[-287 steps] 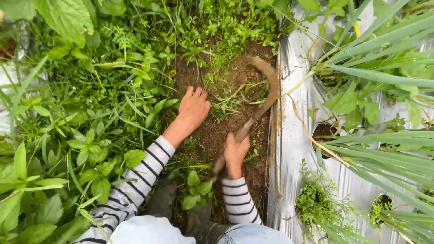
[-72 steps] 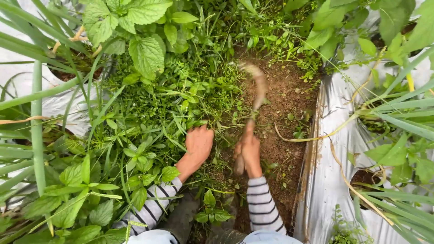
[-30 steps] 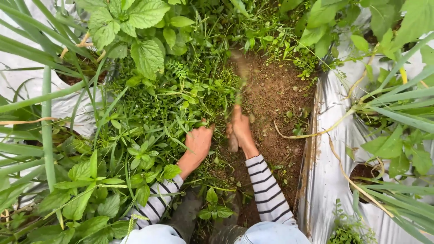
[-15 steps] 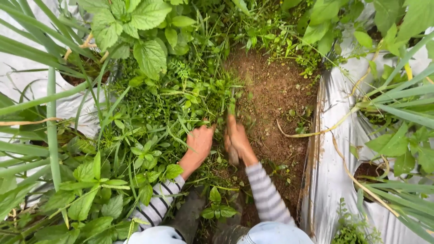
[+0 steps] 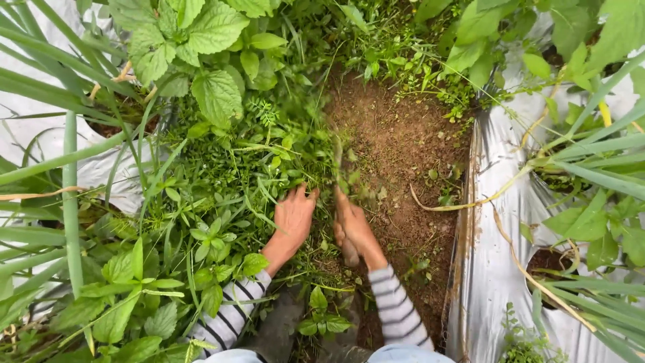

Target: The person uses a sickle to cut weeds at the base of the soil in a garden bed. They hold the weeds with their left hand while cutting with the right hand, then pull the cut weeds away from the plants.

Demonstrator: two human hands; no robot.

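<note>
Crouched over a garden furrow, seen from above. Left hand point(image 5: 293, 218) pressed flat into the weeds point(image 5: 228, 175), fingers point(image 5: 300, 195) spread fairly wide and lying on the low green stems, gripping nothing that can be made out. Right hand point(image 5: 354, 226) just beside it, nearly touching at the knuckles, fingers curled tight round the wooden handle point(image 5: 349, 252) of a hand sickle, handle butt poking out below the palm toward the striped sleeve point(image 5: 396, 312). Blade point(image 5: 338, 158) running up and away from the right fingertips, blurred, half lost among the leaves at the edge of the weed patch; its tip impossible to tell.

Right of the right fingers, a strip of bare brown soil point(image 5: 403, 148) scattered with cut leaf scraps. Beyond that soil, further right, a wrinkled silver mulch sheet point(image 5: 494, 222) with planting holes, long green onion-like blades point(image 5: 591, 148) arching over it, and a dry yellow stalk point(image 5: 463, 202) trailing from sheet onto soil. Left of the left fingers, dense weeds, then broad serrated leaves point(image 5: 215, 94) above the fingertips and more silver sheet point(image 5: 27, 128) at the far left under long flat green blades. Below both wrists, small round-leaved seedlings point(image 5: 319, 316) between the two striped sleeves, pale blue clothing at the bottom edge
</note>
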